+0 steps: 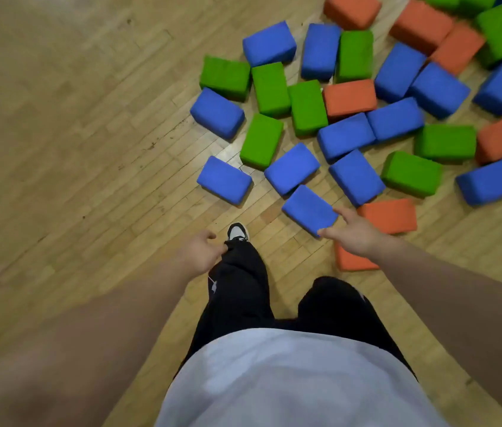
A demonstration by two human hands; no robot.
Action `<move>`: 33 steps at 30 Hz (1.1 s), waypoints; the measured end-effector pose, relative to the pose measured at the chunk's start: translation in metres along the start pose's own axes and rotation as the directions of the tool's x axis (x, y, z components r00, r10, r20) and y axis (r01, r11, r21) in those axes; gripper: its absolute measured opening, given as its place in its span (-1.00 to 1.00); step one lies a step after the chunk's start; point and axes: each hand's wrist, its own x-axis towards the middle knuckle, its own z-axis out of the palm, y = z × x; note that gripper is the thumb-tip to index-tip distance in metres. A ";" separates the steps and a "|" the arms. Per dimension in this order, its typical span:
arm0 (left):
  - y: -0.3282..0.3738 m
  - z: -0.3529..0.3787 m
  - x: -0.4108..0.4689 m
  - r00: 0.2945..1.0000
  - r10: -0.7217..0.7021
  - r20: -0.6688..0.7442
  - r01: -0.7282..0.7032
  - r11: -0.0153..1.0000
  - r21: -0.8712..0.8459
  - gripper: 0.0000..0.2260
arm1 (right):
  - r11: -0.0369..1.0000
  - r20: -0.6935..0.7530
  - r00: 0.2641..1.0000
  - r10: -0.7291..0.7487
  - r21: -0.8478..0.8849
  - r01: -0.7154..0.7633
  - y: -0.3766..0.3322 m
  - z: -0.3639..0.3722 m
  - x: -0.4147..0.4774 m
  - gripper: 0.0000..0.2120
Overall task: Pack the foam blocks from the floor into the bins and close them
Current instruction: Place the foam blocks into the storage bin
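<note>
Blue block (310, 209) lies at one o'clock from the shoe (237, 232). Right hand (355, 235) spreads wide at its near end, gripping nothing yet. Left hand (199, 255) hangs loosely curled, empty. Best to pinch across the short end, firmly; foam likely gives.

Wood-strip floor (89, 134) with foam blocks (348, 98) scattered over its upper right.
Light planks, dark scuff specks near the pile. Blue, green and orange blocks lie flat in a loose jumble, many touching, denser toward the top right corner. The nearest blue block (309, 209) sits at the pile's near edge, with an orange block (390, 214) just beside it on the right. A second orange block (353, 261) lies closer still, partly hidden. A black-and-white shoe (238, 232) stands on the planks left of the nearest blue block.
</note>
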 end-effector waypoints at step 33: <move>-0.008 0.087 0.578 0.896 0.245 0.370 -0.400 0.086 0.912 -0.32 | 0.844 -0.223 0.969 -0.107 -0.536 -0.030 0.154 0.206 0.478 -0.16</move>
